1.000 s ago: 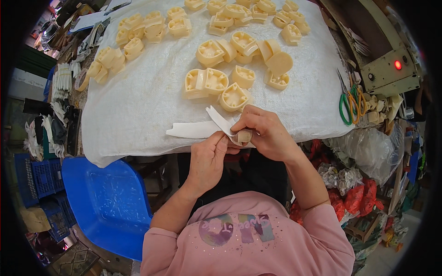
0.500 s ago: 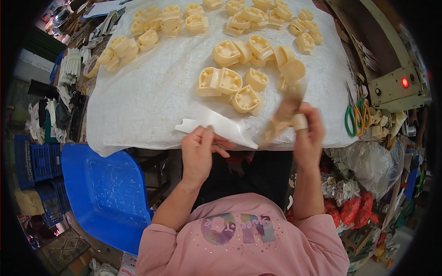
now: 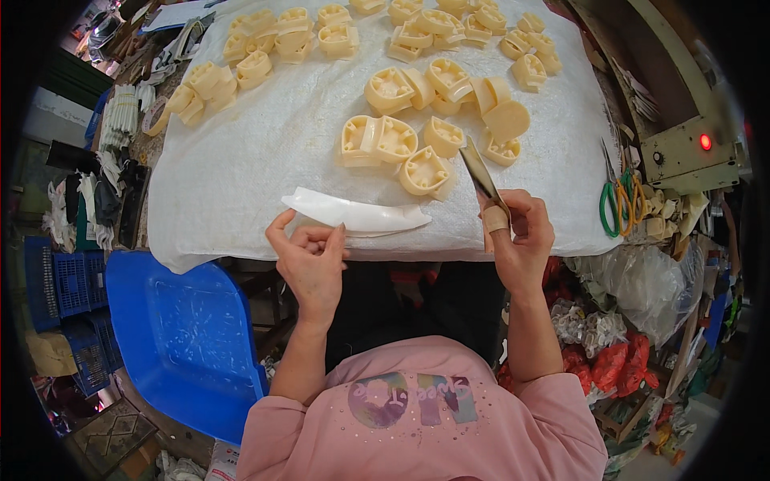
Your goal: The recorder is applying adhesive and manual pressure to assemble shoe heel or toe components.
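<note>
My left hand (image 3: 309, 260) is closed at the near edge of a curved white strip (image 3: 357, 215), which lies along the front of the cloth-covered table. My right hand (image 3: 521, 240), with a tan wrap (image 3: 496, 218) round one finger, grips a long flat brown strip (image 3: 482, 175) that points up and away. Its material is unclear, and its lower end is partly hidden by the fingers. Just beyond both hands sit cream plastic pieces (image 3: 425, 171), rounded and hollow with small posts inside. Several more cream pieces (image 3: 338, 40) stand in clusters farther back.
White cloth (image 3: 241, 172) covers the table. Green- and orange-handled scissors (image 3: 611, 210) lie at its right edge, near a metal box with a red light (image 3: 705, 143). A blue tub (image 3: 188, 337) stands at lower left. Plastic bags (image 3: 642, 289) crowd the lower right.
My left hand has shifted left with the white strip, which now lies flatter. The brown strip, blurred by motion before, is now steady and upright in my right hand, apart from the white strip.
</note>
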